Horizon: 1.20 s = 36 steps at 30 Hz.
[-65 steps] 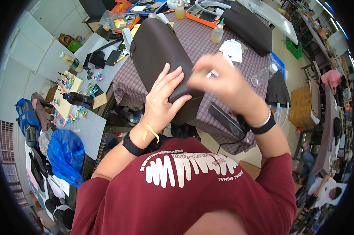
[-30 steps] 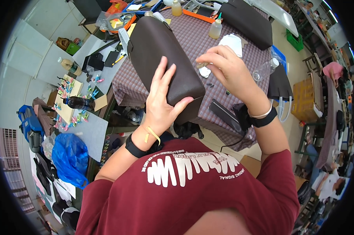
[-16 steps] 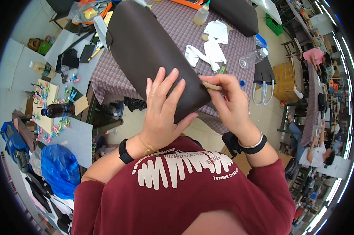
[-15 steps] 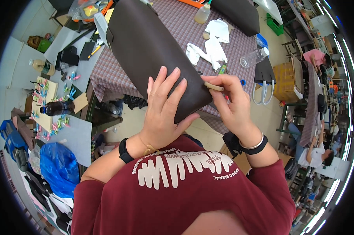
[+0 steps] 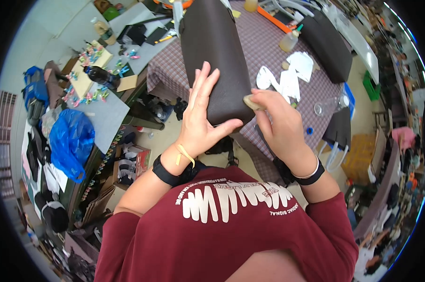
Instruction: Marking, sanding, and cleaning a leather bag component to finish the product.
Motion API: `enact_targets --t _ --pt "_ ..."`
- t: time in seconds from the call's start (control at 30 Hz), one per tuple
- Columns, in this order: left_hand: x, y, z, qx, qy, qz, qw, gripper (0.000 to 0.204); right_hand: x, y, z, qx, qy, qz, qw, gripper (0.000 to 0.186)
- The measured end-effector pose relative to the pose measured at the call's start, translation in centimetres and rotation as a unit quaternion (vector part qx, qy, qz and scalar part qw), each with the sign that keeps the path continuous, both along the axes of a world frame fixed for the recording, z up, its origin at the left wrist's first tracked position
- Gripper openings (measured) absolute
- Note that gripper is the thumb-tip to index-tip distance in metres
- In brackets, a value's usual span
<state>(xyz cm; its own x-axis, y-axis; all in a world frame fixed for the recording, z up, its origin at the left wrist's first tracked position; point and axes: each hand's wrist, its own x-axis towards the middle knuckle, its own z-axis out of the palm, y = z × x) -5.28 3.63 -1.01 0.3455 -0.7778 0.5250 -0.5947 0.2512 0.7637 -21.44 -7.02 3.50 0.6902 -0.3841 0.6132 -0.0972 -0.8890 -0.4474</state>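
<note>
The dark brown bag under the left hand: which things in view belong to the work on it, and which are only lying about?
Likely in the job:
dark brown bag, under the left hand
small beige piece, in the right hand

Likely just lying about:
blue plastic bag
dark bottle
clear bottle on its side

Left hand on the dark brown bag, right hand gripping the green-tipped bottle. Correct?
Wrong grip: the head view shows the right hand pinching a small beige pad, not the bottle. The left hand is on the dark brown bag, as stated.
</note>
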Motion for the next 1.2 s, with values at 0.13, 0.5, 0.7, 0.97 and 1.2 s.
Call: enact_targets --t 0.13,0.5,0.7,0.97,1.2 --pt "-0.8 -0.2 0.1 0.008 -0.044 0.033 0.998 0.079 -1.1 -1.3 0.4 0.035 0.022 0.045 0.998 0.024" --pt "-1.7 -1.6 -0.1 -0.002 -0.105 0.081 0.991 0.066 -0.6 -4.9 3.8 0.004 0.013 0.129 0.992 0.021" --pt "-1.8 -2.3 -0.2 0.014 -0.104 0.079 0.991 0.066 1.3 -5.2 4.0 -0.136 0.087 0.196 0.967 0.018" --pt "-1.5 -2.3 0.1 0.013 -0.116 0.075 0.990 0.063 1.6 -4.0 4.8 -0.156 0.139 0.206 0.956 0.017" --pt "-1.4 -2.2 -0.3 0.006 -0.117 0.086 0.989 0.064 1.6 -4.0 4.6 -0.138 0.111 0.215 0.961 0.019"
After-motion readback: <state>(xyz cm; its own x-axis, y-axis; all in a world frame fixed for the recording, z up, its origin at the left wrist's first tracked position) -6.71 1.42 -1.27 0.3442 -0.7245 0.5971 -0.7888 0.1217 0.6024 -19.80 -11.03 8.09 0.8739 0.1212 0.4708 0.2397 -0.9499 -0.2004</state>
